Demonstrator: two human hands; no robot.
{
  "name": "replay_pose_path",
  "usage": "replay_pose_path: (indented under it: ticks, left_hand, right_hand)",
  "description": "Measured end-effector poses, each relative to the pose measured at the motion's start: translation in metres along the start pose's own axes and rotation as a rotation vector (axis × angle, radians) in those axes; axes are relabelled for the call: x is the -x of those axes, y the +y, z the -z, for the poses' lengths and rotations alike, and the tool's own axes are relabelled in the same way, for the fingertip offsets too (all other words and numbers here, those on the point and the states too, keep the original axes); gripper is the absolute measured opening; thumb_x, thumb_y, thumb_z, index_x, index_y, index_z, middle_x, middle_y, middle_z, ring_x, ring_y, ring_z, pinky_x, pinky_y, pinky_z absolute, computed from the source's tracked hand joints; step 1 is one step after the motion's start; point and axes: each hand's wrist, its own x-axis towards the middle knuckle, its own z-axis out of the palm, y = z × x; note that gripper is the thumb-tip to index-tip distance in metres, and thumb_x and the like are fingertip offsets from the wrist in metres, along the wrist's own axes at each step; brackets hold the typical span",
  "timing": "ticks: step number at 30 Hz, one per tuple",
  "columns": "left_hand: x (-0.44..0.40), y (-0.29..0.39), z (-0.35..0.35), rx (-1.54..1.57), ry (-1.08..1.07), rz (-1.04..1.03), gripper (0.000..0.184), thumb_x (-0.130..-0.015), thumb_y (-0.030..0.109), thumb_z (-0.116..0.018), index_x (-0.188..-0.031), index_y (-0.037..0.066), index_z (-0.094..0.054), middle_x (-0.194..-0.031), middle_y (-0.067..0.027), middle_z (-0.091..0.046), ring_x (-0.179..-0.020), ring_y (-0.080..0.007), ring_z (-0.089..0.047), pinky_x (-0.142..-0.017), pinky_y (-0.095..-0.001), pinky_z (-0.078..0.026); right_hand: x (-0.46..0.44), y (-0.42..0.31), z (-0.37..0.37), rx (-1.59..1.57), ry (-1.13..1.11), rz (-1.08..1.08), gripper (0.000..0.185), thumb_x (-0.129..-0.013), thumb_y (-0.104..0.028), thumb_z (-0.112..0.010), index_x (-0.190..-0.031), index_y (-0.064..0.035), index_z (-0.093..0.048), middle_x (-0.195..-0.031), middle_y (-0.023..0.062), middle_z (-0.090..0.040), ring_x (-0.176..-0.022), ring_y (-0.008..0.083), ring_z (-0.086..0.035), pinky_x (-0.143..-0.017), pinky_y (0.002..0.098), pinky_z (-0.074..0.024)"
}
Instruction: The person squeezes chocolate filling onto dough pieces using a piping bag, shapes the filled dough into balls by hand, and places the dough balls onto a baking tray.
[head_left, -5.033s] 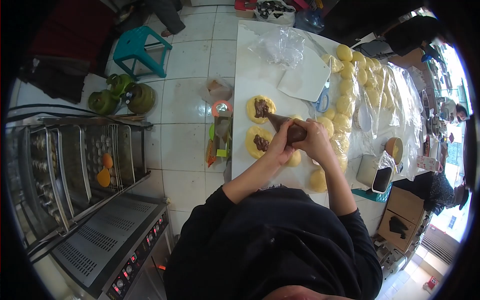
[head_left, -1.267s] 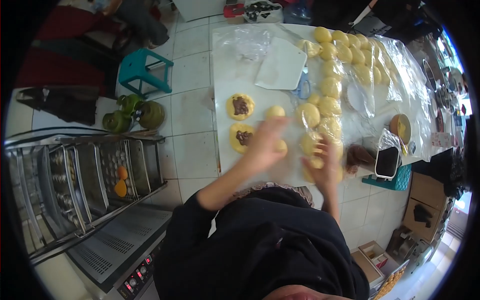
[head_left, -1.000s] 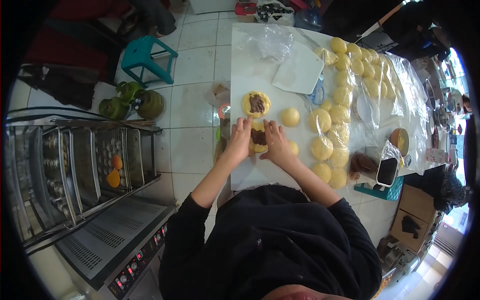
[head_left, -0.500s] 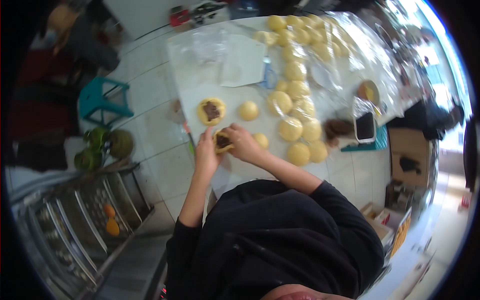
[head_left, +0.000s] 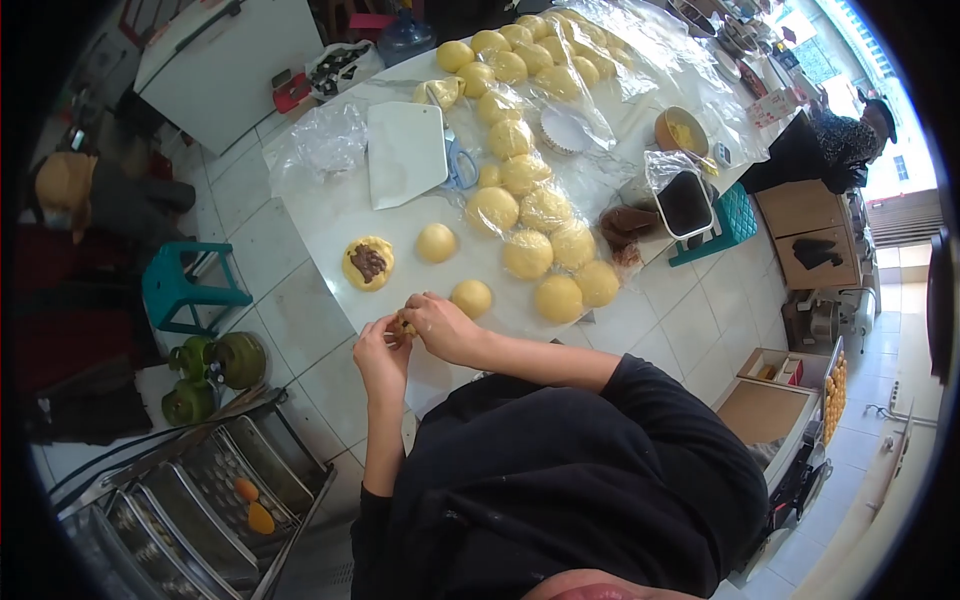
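Both my hands are at the near edge of the white table, closed around a piece of yellow dough (head_left: pixel 402 327) with dark brown filling. My left hand (head_left: pixel 380 358) grips it from the left, and my right hand (head_left: pixel 445 328) pinches it from the right, hiding most of it. Just beyond lies a flattened dough round (head_left: pixel 368 263) with brown filling heaped on top. A smooth dough ball (head_left: pixel 436 243) sits to its right, and another dough ball (head_left: pixel 471 298) is right beside my right hand.
Several larger dough balls (head_left: pixel 527 254) run along the table under clear plastic sheeting. A white board (head_left: pixel 405 155), blue-handled scissors (head_left: pixel 461 166), a bowl (head_left: pixel 682 131) and a tub of dark filling (head_left: pixel 686 205) stand around. A teal stool (head_left: pixel 195 287) is on the floor at left.
My hands have drawn together over the dough, and far less of its brown filling shows. The camera view has shifted, so the table appears further left and turned.
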Motion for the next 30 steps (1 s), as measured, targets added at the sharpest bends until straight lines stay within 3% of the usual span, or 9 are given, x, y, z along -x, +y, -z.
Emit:
replay_pose_path:
  ticks: [6,13,15,18,21,24,26,27,30]
  left_hand:
    - [0.006,0.003,0.004,-0.167,0.023,-0.109,0.018,-0.065,-0.003,-0.061,-0.083,0.001,-0.062,-0.077,-0.0110,-0.059,-0.063,-0.0211,-0.061,-0.057,-0.0283,-0.048]
    - [0.008,0.005,0.009,-0.237,-0.024,-0.018,0.012,-0.069,-0.001,-0.057,-0.080,0.002,-0.061,-0.079,-0.0116,-0.059,-0.065,-0.0248,-0.059,-0.062,-0.0312,-0.046]
    - [0.010,0.010,0.011,-0.238,-0.048,-0.003,0.011,-0.070,0.000,-0.057,-0.080,0.002,-0.061,-0.080,-0.0116,-0.059,-0.068,-0.0261,-0.059,-0.064,-0.0319,-0.046]
    - [0.019,0.008,0.013,-0.305,0.057,-0.298,0.022,-0.074,0.003,-0.053,-0.096,0.003,-0.054,-0.079,-0.0141,-0.059,-0.078,-0.0332,-0.055,-0.069,-0.0390,-0.042]
    - [0.024,0.007,0.011,-0.219,-0.092,-0.223,0.021,-0.076,0.005,-0.052,-0.097,0.005,-0.049,-0.083,-0.0151,-0.057,-0.073,-0.0346,-0.056,-0.062,-0.0398,-0.044]
    - [0.019,0.037,0.007,-0.117,-0.264,-0.184,0.026,-0.075,0.004,-0.056,-0.100,0.006,-0.047,-0.090,-0.0104,-0.057,-0.082,-0.0225,-0.058,-0.069,-0.0332,-0.047]
    - [-0.075,-0.125,-0.055,0.305,-0.704,-0.664,0.038,-0.077,-0.001,-0.053,-0.113,0.004,-0.040,-0.080,-0.0084,-0.056,-0.071,-0.0172,-0.059,-0.062,-0.0274,-0.048]
    - [0.011,0.002,-0.033,0.326,-0.185,-0.381,0.055,-0.078,0.012,-0.060,-0.124,0.006,-0.031,-0.079,-0.0070,-0.059,-0.064,-0.0142,-0.057,-0.059,-0.0273,-0.048]
    - [0.015,0.071,-0.042,0.329,-0.211,-0.376,0.055,-0.078,0.012,-0.060,-0.124,0.006,-0.031,-0.080,-0.0071,-0.059,-0.065,-0.0144,-0.057,-0.060,-0.0274,-0.048]
  right_hand:
    - [0.002,0.005,-0.009,0.044,-0.184,-0.024,0.017,-0.060,0.005,-0.050,-0.075,0.0004,-0.058,-0.077,0.0133,-0.056,-0.078,0.0294,-0.053,-0.068,0.0350,-0.0451]
    - [0.011,0.019,-0.019,-0.006,0.034,0.143,0.015,-0.064,0.002,-0.051,-0.077,-0.0013,-0.059,-0.074,0.0129,-0.055,-0.072,0.0286,-0.055,-0.064,0.0359,-0.0456]
    - [0.004,0.028,-0.018,0.097,-0.224,0.196,0.028,-0.066,-0.002,-0.055,-0.093,-0.0050,-0.056,-0.073,0.0115,-0.054,-0.070,0.0293,-0.055,-0.063,0.0368,-0.0451]
    - [0.023,-0.002,0.019,-0.123,-0.023,-0.048,0.041,-0.066,-0.011,-0.060,-0.106,-0.0082,-0.049,-0.074,0.0106,-0.054,-0.071,0.0299,-0.055,-0.063,0.0377,-0.0442]
    - [0.038,0.008,0.002,-0.139,0.132,-0.057,0.043,-0.068,-0.021,-0.063,-0.106,-0.0077,-0.049,-0.095,0.0153,-0.051,-0.077,0.0334,-0.054,-0.065,0.0396,-0.0437]
    - [0.052,0.016,0.018,-0.346,0.010,-0.165,0.011,-0.068,-0.014,-0.061,-0.075,-0.0059,-0.062,-0.070,0.0139,-0.059,-0.068,0.0318,-0.057,-0.063,0.0374,-0.0443]
    - [0.066,0.036,0.021,-0.179,0.138,-0.043,0.033,-0.084,-0.032,-0.045,-0.089,-0.0043,-0.062,-0.074,0.0090,-0.058,-0.069,0.0147,-0.054,-0.065,0.0308,-0.0427]
    - [0.038,0.111,-0.052,0.031,0.036,-0.077,0.032,-0.086,-0.031,-0.043,-0.090,-0.0041,-0.062,-0.077,0.0070,-0.058,-0.072,0.0108,-0.053,-0.067,0.0285,-0.0421]
    - [0.084,0.047,0.024,-0.623,0.396,-0.250,0.020,-0.075,-0.013,-0.060,-0.089,0.0011,-0.061,-0.066,0.0095,-0.061,-0.056,0.0142,-0.056,-0.054,0.0273,-0.0454]
